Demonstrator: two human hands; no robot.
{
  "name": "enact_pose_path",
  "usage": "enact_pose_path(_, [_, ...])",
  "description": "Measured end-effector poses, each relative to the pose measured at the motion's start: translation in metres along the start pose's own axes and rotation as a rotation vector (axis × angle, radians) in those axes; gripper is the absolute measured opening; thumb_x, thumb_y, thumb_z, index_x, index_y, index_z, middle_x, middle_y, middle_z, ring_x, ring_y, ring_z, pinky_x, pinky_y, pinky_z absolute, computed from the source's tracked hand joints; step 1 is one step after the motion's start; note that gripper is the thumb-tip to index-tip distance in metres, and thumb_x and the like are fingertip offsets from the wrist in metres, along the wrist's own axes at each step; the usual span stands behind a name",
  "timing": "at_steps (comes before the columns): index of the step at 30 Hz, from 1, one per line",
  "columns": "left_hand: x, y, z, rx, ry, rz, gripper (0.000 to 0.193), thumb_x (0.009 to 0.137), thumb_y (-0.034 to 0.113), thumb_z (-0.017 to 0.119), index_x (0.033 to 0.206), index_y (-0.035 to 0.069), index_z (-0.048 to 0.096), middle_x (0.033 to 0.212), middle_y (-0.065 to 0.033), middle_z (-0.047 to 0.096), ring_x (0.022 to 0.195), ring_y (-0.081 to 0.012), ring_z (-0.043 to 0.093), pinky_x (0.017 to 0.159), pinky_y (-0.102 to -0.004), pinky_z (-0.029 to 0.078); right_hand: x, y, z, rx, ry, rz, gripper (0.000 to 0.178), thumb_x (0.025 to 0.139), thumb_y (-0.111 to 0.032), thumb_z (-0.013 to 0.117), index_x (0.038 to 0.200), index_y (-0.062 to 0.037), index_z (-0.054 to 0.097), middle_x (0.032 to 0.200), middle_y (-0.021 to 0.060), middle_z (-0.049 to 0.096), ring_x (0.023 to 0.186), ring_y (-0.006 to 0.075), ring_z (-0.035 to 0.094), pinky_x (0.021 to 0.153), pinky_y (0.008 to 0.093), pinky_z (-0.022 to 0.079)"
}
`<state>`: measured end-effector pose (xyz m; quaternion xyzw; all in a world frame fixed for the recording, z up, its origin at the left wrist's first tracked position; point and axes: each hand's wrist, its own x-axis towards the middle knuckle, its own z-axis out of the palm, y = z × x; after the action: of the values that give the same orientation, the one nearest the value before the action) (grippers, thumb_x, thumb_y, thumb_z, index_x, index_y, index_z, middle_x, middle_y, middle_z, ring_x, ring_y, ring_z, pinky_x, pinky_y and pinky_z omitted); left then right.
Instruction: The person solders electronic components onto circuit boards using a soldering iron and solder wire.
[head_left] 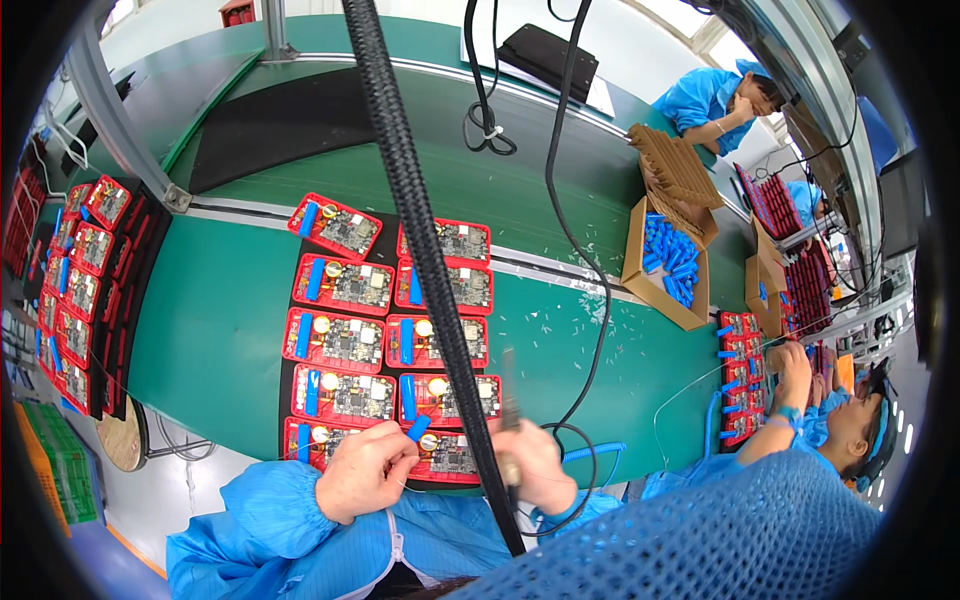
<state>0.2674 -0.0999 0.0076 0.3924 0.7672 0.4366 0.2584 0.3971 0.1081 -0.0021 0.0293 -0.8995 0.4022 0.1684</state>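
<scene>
My left hand is closed in a pinch at the near row of red cases. At its fingertips a blue cylindrical battery tilts over an open red case with a circuit board inside. A thin pale wire shows below these fingers. Just right of that case, my right hand is closed around a slim metal tool, its narrow end upward. Motion blurs hand and tool, so the tool's kind is unclear. Two columns of similar cases, with boards and blue batteries, lie on a black mat.
A thick braided cable hangs across the middle, partly hiding cases. Thinner black cords dangle beside it. A cardboard box holds blue batteries. White scraps litter the green table. Stacked cases stand left; co-workers sit right.
</scene>
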Motion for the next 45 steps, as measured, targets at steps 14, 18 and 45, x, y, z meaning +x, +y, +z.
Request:
enact_pose_path(14, [-0.007,0.004,0.012,0.140,0.064,0.100,0.008,0.076,0.013,0.070,0.074,0.009,0.064,0.074,-0.0038,0.056,0.057,-0.0231,0.061,0.049,-0.0357,0.047,-0.023,-0.021,-0.027,0.316,0.190,0.077,0.049,0.085,-0.036,0.071,0.112,0.0046,0.065,0.079,0.0118,0.063,0.069,0.0188,0.060,0.059,0.0287,0.047])
enact_pose_path(18, [-0.007,0.010,0.018,0.221,0.115,0.086,0.010,0.075,0.011,0.068,0.071,0.008,0.060,0.072,-0.0056,0.053,0.055,-0.0259,0.060,0.048,-0.0377,0.047,-0.031,-0.031,-0.016,0.248,0.147,0.166,0.031,0.074,-0.005,0.075,0.101,0.0035,0.064,0.067,0.0079,0.060,0.054,0.0131,0.055,0.049,0.0259,0.042])
enact_pose_path(45, [-0.005,0.010,0.025,0.227,0.162,0.065,0.012,0.071,0.010,0.065,0.072,0.005,0.053,0.071,-0.0095,0.051,0.052,-0.0302,0.056,0.048,-0.0424,0.045,-0.032,-0.024,0.005,0.227,0.064,0.080,0.024,0.073,-0.005,0.074,0.086,0.0012,0.055,0.062,0.0103,0.058,0.048,0.0189,0.058,0.044,0.0270,0.043])
